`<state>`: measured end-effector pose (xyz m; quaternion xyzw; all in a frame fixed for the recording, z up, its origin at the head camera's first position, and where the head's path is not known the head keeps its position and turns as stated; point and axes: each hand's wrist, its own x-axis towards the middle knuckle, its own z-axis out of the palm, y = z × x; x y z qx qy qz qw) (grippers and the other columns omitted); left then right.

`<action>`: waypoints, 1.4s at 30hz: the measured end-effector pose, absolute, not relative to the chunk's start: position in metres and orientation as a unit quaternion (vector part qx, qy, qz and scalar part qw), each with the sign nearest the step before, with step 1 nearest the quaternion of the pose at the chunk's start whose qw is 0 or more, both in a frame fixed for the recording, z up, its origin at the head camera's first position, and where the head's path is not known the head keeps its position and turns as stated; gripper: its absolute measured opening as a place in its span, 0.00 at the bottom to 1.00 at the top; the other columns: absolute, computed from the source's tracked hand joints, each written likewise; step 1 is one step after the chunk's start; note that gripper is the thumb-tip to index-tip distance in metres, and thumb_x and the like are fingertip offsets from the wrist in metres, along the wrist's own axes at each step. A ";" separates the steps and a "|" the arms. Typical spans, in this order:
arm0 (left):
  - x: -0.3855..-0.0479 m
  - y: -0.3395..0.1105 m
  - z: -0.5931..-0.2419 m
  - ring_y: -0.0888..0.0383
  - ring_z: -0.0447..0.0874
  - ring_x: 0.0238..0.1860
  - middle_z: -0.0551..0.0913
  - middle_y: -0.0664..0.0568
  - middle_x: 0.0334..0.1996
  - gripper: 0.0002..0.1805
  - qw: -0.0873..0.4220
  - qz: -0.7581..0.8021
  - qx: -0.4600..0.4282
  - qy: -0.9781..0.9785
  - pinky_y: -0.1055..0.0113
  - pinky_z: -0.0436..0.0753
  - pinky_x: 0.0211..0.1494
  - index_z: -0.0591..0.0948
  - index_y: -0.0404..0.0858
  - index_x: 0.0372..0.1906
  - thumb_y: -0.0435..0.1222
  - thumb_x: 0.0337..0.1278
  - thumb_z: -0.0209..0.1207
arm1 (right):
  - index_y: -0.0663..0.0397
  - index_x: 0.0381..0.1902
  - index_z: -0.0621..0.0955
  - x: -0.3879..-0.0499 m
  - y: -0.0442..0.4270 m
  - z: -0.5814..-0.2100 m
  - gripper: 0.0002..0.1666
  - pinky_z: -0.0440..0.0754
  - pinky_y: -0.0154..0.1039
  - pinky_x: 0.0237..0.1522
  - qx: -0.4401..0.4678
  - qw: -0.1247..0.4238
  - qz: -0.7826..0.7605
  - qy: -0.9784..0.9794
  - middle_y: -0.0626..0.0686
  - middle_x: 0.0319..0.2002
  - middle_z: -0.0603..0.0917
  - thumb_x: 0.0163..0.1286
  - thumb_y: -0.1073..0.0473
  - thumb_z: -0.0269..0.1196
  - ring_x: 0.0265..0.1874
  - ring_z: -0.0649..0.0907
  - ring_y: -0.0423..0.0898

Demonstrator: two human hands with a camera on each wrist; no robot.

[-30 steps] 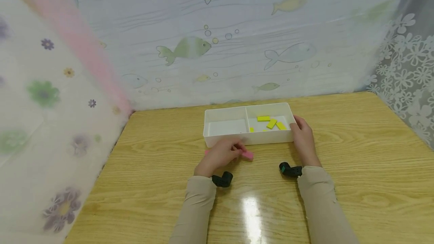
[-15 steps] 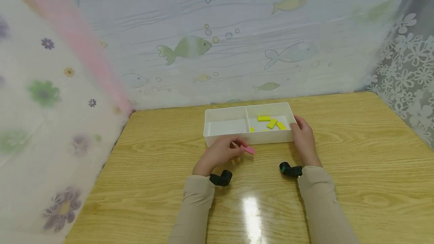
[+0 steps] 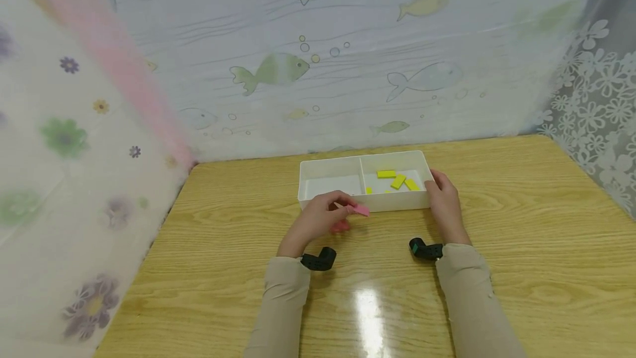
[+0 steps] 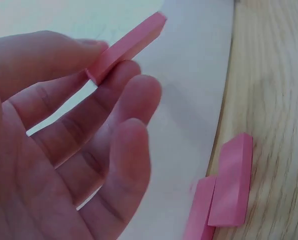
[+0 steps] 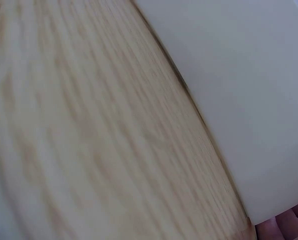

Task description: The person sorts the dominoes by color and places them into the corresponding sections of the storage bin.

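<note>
My left hand [image 3: 318,218] pinches a pink block [image 3: 361,210] between thumb and fingers, in front of the white box's front wall. The left wrist view shows the held block [image 4: 126,47] tilted, clear of the table. Two more pink blocks [image 4: 232,180] lie on the wood against the box. The white box [image 3: 397,201] has two compartments; several yellow blocks [image 3: 386,174] lie in the right one. My right hand [image 3: 445,206] grips the box's right end. In the right wrist view only a few fingers [image 5: 289,225] show at the corner, beside the box wall [image 5: 239,100].
The wooden table [image 3: 223,291] reaches back to a fish-patterned curtain [image 3: 343,98]. A flower-patterned sheet [image 3: 99,181] hangs on the left, and a lace-like curtain [image 3: 596,98] on the right. Black devices [image 3: 320,259] sit on both wrists.
My left hand has lifted the pink block off the table and raised it toward the box's front wall. Other pink blocks have come into view below that hand. My right hand has stayed put.
</note>
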<state>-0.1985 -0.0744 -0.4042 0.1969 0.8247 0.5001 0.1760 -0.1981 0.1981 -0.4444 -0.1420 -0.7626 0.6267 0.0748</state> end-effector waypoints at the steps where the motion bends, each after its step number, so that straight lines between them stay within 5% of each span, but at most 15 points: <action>1: -0.199 -0.075 -0.403 0.47 0.80 0.31 0.80 0.45 0.38 0.07 0.170 0.501 0.199 0.824 0.52 0.77 0.34 0.79 0.55 0.40 0.44 0.58 0.55 | 0.53 0.66 0.59 -0.198 0.198 -0.445 0.29 0.58 0.48 0.60 -0.142 0.076 0.626 -0.763 0.54 0.63 0.62 0.69 0.49 0.41 0.61 0.61 0.49; 11: -0.199 -0.074 -0.399 0.42 0.78 0.29 0.79 0.42 0.31 0.06 0.140 0.529 0.164 0.821 0.56 0.75 0.22 0.79 0.57 0.39 0.45 0.57 0.55 | 0.53 0.66 0.59 -0.197 0.199 -0.445 0.30 0.58 0.49 0.59 -0.140 0.076 0.623 -0.766 0.55 0.63 0.62 0.70 0.48 0.40 0.61 0.61 0.50; 16: -0.200 -0.075 -0.398 0.49 0.79 0.32 0.79 0.51 0.33 0.07 0.079 0.513 0.170 0.837 0.60 0.75 0.25 0.78 0.56 0.39 0.47 0.56 0.55 | 0.54 0.66 0.59 -0.197 0.199 -0.446 0.30 0.58 0.50 0.59 -0.137 0.077 0.625 -0.765 0.55 0.64 0.62 0.70 0.49 0.40 0.61 0.61 0.50; 21: -0.203 -0.077 -0.398 0.58 0.79 0.30 0.78 0.59 0.37 0.09 0.046 0.528 0.168 0.831 0.55 0.78 0.32 0.78 0.53 0.42 0.47 0.57 0.55 | 0.55 0.66 0.59 -0.199 0.198 -0.446 0.30 0.59 0.49 0.59 -0.138 0.081 0.626 -0.763 0.55 0.63 0.62 0.69 0.49 0.40 0.61 0.62 0.50; 28: -0.204 -0.078 -0.399 0.53 0.79 0.29 0.78 0.58 0.37 0.10 0.040 0.540 0.143 0.829 0.52 0.77 0.33 0.78 0.53 0.44 0.46 0.57 0.54 | 0.53 0.66 0.59 -0.199 0.197 -0.445 0.30 0.58 0.48 0.60 -0.142 0.074 0.629 -0.761 0.54 0.63 0.62 0.69 0.49 0.41 0.61 0.61 0.49; 35: -0.206 -0.078 -0.398 0.47 0.79 0.27 0.80 0.53 0.39 0.12 0.040 0.540 0.132 0.831 0.58 0.75 0.23 0.77 0.53 0.48 0.43 0.59 0.53 | 0.53 0.66 0.59 -0.198 0.197 -0.442 0.30 0.58 0.49 0.59 -0.141 0.074 0.620 -0.768 0.55 0.64 0.62 0.70 0.47 0.40 0.61 0.61 0.50; 42: -0.205 -0.080 -0.399 0.46 0.79 0.28 0.78 0.63 0.42 0.16 0.051 0.542 0.126 0.829 0.68 0.65 0.17 0.75 0.55 0.53 0.47 0.60 0.51 | 0.53 0.66 0.58 -0.198 0.196 -0.442 0.30 0.58 0.49 0.60 -0.144 0.071 0.622 -0.767 0.54 0.64 0.61 0.70 0.48 0.40 0.61 0.61 0.50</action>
